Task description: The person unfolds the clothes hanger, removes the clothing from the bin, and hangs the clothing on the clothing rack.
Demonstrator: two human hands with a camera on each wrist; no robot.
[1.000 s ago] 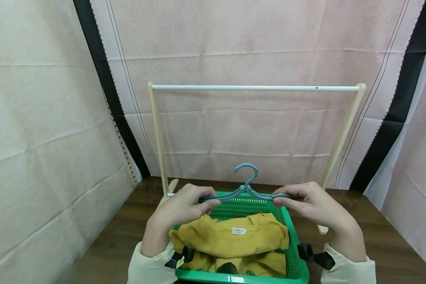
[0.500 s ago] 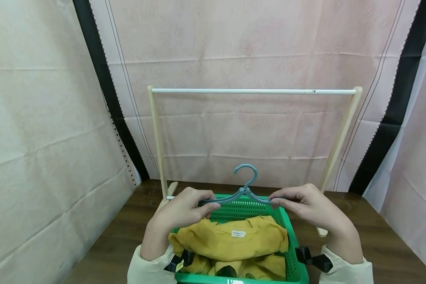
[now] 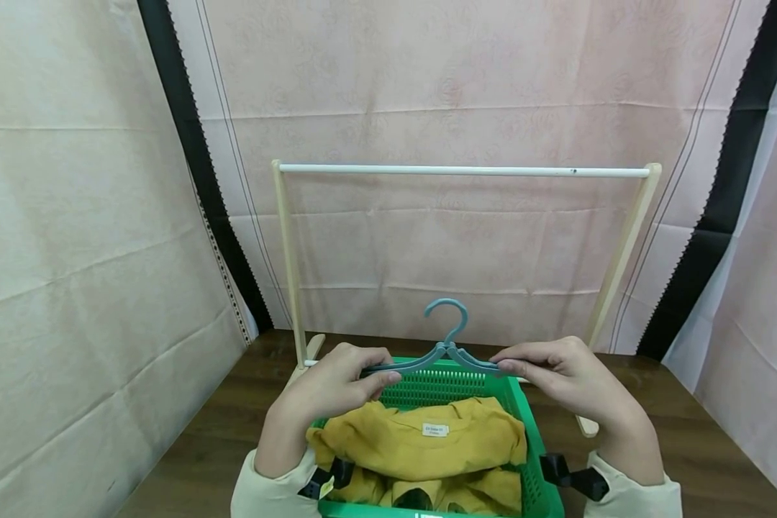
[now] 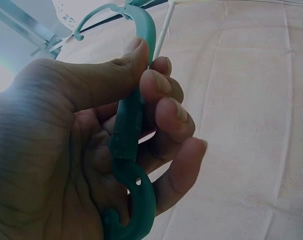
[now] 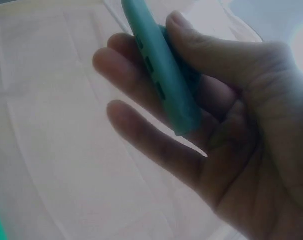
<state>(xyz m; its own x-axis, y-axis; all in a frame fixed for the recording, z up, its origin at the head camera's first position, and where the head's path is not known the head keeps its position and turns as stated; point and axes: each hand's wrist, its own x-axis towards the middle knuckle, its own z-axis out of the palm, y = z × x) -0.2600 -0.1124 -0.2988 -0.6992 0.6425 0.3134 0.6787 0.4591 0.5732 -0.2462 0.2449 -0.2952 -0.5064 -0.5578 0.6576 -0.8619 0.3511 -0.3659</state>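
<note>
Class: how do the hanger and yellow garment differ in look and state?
The hanger is blue-green; the garment is yellow. The hanger is slim; the garment is broad and creased. The left hand and right hand hold the hanger; the garment lies in the basket. Neither hangs on the white bar.

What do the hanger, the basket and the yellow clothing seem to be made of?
The hanger: probably molded plastic, smooth with a dull sheen, judging by its slots and clean curves.
The basket: likely plastic too, smooth-looking, with regular perforations.
The yellow clothing: matte, soft-looking fabric that folds loosely; which fiber, I can't tell.
</note>
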